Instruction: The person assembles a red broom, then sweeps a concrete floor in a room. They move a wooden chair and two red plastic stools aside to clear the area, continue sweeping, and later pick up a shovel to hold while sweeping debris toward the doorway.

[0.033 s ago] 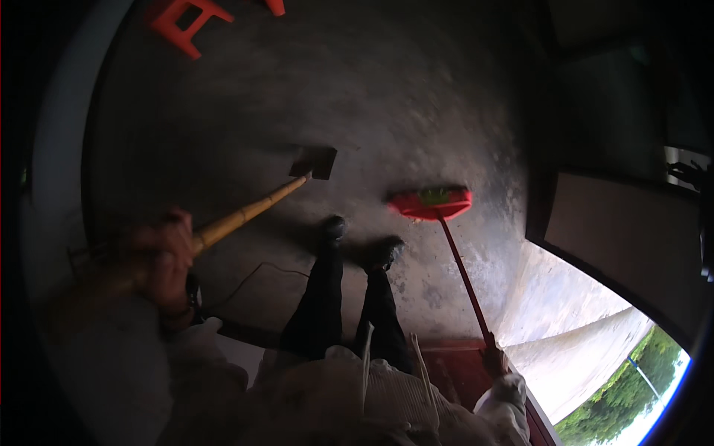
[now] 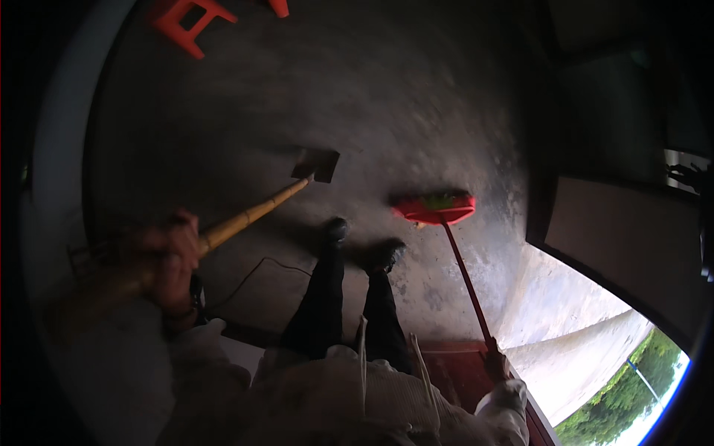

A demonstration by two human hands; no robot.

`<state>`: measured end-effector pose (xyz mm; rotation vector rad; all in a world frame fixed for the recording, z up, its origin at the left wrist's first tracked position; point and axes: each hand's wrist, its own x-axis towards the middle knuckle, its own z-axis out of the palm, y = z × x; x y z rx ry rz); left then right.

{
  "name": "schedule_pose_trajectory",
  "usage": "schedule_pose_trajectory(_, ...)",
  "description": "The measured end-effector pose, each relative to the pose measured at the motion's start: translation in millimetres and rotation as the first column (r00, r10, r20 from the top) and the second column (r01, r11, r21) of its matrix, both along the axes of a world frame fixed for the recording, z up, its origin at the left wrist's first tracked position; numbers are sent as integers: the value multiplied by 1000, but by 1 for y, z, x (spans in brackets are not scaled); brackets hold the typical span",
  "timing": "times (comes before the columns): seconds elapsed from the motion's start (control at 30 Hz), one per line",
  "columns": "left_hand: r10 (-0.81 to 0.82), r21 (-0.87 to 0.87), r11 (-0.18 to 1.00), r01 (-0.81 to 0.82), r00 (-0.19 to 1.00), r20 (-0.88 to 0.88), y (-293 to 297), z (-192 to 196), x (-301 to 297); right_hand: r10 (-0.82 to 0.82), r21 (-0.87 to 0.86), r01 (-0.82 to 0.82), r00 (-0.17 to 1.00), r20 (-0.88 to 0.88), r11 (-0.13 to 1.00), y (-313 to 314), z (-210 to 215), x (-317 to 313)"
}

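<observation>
My left hand (image 2: 177,262) is wrapped round the thick bamboo handle of a hoe (image 2: 253,214). Its dark, flat, squarish blade (image 2: 325,166) is at the floor ahead of my feet, the handle slanting up toward my left side. On the right, my right hand (image 2: 495,366) grips the upper end of a thin red broom handle (image 2: 467,279). The red broom head (image 2: 454,212), with a green patch on top, is low over the floor, right of the hoe blade. Blur hides whether its bristles touch the floor.
Parts of orange-red plastic stools (image 2: 186,22) stand at the far left. A thin cord (image 2: 256,264) lies on the grey concrete floor (image 2: 416,119) left of my shoes (image 2: 387,256). A dark-framed panel (image 2: 617,238) stands at right, beside a bright opening with greenery outside.
The red broom head has shifted very slightly right and nearer to me. Both hands keep their holds, and the hoe blade stays almost where it was.
</observation>
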<state>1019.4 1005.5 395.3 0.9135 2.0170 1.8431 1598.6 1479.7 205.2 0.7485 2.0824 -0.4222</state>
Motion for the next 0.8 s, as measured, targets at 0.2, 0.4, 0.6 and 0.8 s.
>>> schedule_pose_trajectory(0.2, 501, -160, 857, -489, 865, 37, -95, 0, 0, -16, 102, 29, 992, -124, 994, -41, 72, -56)
schedule_pose_trajectory(0.4, 743, 129, 598, -791, 607, 281, -185, -27, 9, 53, 36, -42, 913, -404, 998, -75, -65, -202)
schedule_pose_trajectory(0.6, 595, -234, 582, -779, 603, -531, -178, 1, 9, 80, 7, -83, 934, -348, 997, -92, -151, -282)
schedule_pose_trajectory(0.8, 742, 164, 627, -762, 648, 173, -164, -4, -1, 53, 35, -48, 988, -144, 998, -71, -88, -128)
